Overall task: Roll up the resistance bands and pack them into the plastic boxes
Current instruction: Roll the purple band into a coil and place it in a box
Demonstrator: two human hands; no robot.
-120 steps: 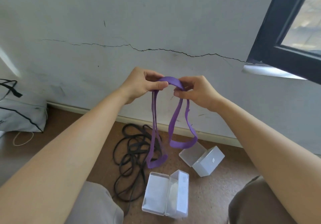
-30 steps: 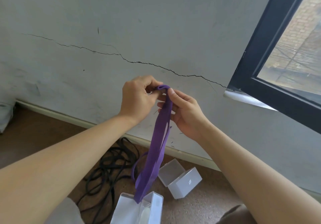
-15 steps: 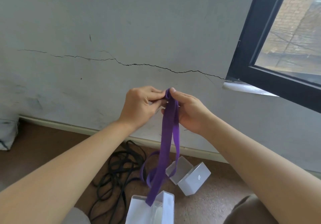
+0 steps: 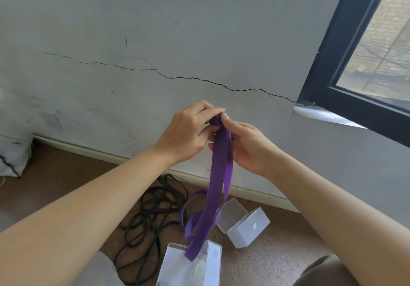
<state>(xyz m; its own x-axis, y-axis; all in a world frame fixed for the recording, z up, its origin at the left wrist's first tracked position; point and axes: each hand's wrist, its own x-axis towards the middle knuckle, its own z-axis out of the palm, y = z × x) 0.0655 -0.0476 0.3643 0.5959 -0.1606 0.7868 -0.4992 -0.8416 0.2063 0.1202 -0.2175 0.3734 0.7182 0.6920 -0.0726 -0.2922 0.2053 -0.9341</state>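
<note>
The purple resistance band [image 4: 218,188] hangs folded, its top pinched between left hand [image 4: 188,135] and right hand [image 4: 246,146], both clamped on it. Roll tight from that top fold, layers aligned. Its tail dangles above the near open plastic box [image 4: 213,261]; the wall [image 4: 155,30] stands just beyond.

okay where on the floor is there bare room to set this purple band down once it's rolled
Bare brown floor lies left of the black bands, up to the grey bag by the wall. Another free patch sits right of the farther open box, before your right knee. The middle is crowded: black bands, the purple band hanging down, and the nearer open box.
</note>
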